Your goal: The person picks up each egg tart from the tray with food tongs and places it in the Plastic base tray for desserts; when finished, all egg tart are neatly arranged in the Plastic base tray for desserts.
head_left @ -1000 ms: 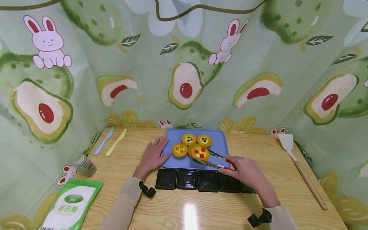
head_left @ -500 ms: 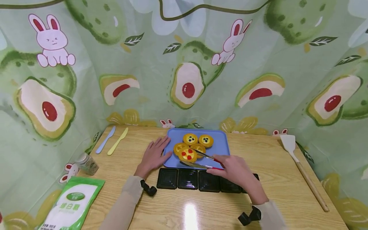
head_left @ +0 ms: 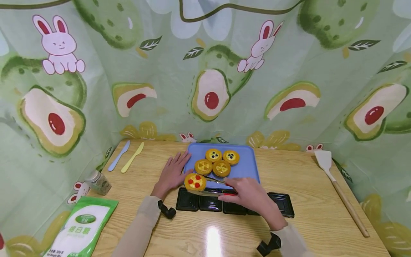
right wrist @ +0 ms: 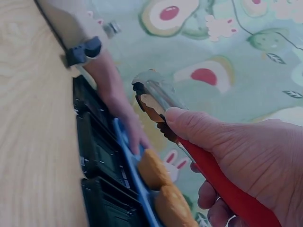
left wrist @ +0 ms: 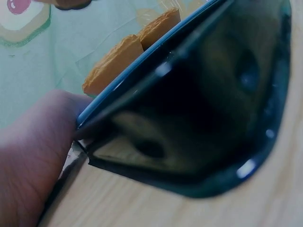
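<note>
My right hand (head_left: pixel 244 192) grips red-handled metal tongs (head_left: pixel 208 186), which pinch a yellow tart with red dots (head_left: pixel 194 182). The tart hangs at the front-left corner of the blue tray (head_left: pixel 247 169), over the left end of a row of black containers (head_left: pixel 187 203). Several more tarts (head_left: pixel 213 155) sit on the tray. My left hand (head_left: pixel 171 173) lies flat on the table, its fingers against the tray's left edge. In the right wrist view the tongs (right wrist: pixel 156 101) stick out past my thumb. In the left wrist view a black container (left wrist: pixel 213 118) fills the frame.
A wooden-handled spatula (head_left: pixel 335 184) lies at the right edge of the table. A blue knife (head_left: pixel 118 156) and a yellow knife (head_left: pixel 132 157) lie at the back left. A small jar (head_left: pixel 97 182) and a green-white bag (head_left: pixel 81 228) sit at the front left. Printed fabric walls surround the table.
My right hand has carried the red-dotted tart in the tongs left and toward me, from the middle of the tray to its front-left corner. The left hand has stayed put.
</note>
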The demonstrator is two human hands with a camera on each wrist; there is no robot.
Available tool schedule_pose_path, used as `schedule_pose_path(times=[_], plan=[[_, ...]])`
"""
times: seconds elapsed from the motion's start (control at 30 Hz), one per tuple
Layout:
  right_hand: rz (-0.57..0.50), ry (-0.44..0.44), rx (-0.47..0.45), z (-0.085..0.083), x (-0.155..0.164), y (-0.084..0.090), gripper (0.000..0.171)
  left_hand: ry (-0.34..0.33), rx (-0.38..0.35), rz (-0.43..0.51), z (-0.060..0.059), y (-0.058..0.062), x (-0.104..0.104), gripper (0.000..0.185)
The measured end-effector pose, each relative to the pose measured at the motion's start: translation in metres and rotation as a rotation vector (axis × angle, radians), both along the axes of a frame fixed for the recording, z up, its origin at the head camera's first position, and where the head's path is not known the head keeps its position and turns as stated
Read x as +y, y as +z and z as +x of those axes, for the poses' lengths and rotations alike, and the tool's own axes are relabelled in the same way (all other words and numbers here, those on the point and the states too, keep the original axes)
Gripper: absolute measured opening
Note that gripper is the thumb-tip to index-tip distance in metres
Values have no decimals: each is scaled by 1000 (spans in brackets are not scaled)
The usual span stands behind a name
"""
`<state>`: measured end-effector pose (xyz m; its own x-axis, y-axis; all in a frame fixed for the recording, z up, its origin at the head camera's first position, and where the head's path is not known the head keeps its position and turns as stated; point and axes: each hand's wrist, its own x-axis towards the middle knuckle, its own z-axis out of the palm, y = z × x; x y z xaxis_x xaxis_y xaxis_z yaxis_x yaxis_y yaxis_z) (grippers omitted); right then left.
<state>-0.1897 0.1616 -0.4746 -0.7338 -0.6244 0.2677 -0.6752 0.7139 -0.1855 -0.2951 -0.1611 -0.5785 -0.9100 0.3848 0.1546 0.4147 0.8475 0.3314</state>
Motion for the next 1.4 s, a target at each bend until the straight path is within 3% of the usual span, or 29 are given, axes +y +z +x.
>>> schedule_pose_path(times=[0.5, 1.4], plan=[[36, 44, -21, 8, -20, -22, 47, -7, 8, 26, 1, -3, -2, 77], [114, 28, -16, 8, -26, -32, 61, 6, -12, 10, -3, -3, -1, 77]])
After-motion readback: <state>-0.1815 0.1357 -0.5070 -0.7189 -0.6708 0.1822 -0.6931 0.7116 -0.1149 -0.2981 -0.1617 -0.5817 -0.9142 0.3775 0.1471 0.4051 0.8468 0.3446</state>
